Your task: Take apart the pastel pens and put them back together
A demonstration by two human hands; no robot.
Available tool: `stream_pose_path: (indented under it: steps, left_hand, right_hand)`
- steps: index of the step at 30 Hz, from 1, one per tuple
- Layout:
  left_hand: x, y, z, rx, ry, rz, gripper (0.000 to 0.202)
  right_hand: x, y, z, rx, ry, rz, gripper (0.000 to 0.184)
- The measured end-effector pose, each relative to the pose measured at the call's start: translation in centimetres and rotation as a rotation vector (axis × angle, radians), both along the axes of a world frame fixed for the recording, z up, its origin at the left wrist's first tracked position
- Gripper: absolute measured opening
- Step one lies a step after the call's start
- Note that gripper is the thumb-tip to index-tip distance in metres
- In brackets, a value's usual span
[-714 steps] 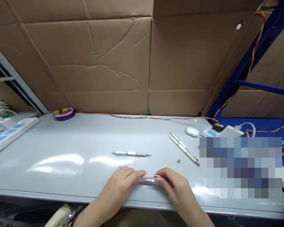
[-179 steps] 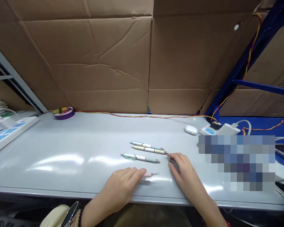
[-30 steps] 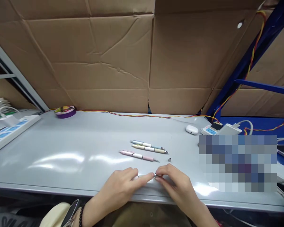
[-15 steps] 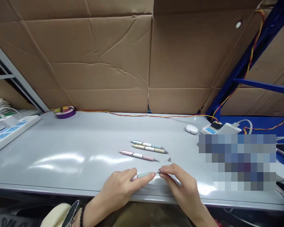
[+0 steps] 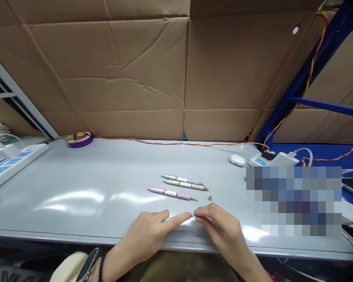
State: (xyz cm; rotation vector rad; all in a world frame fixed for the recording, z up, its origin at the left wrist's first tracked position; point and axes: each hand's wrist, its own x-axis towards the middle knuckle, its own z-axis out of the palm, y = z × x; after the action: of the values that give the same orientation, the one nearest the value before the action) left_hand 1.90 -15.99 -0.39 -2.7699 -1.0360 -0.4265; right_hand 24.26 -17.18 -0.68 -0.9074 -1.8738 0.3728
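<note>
My left hand (image 5: 150,233) is closed around a pale green and white pen, whose barrel is now almost wholly hidden behind the fingers. Only a thin bit of the pen's tip (image 5: 193,216) shows beyond the index finger. There my right hand (image 5: 225,227) pinches a small metal tip cone, mostly covered by thumb and forefinger; the two hands nearly touch. Beyond them lie a pink pen (image 5: 172,194), a yellow pen (image 5: 185,185) and a blue pen (image 5: 181,179), side by side. A loose metal tip cone (image 5: 210,198) rests right of the pink pen's point.
A white earphone case (image 5: 237,160) sits at the back right, near a power strip (image 5: 259,161) with a charger. At the back left are a purple tape roll (image 5: 80,140) and a long power strip (image 5: 17,166). Cardboard (image 5: 129,78) walls the rear of the grey table (image 5: 76,176).
My right hand has moved slightly left, bringing the metal tip closer to my left fingertip. The pale green barrel, visible before, is now covered by the left fingers.
</note>
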Motion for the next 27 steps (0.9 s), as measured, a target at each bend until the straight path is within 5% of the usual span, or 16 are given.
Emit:
stream_pose_path:
  steps: [5,11,17,27]
  left_hand:
    - [0.1,0.1,0.4,-0.055,0.007,0.02,0.054]
    - [0.1,0.1,0.1,0.033,-0.015,-0.003,0.052]
    - [0.2,0.1,0.1,0.023,-0.084,-0.012,0.042]
    - [0.6,0.3,0.1,0.104,-0.134,-0.02,0.024]
  right_hand:
    - [0.6,0.0,-0.1,-0.07,0.116,-0.24,0.009]
    - [3.4,1.3,-0.5,-0.134,-0.107,-0.466,0.012]
    - [5.6,2.3,-1.6,-0.193,-0.345,-0.382,0.014]
    - [5.1,2.1,-1.8,-0.355,-0.335,-0.44,0.035]
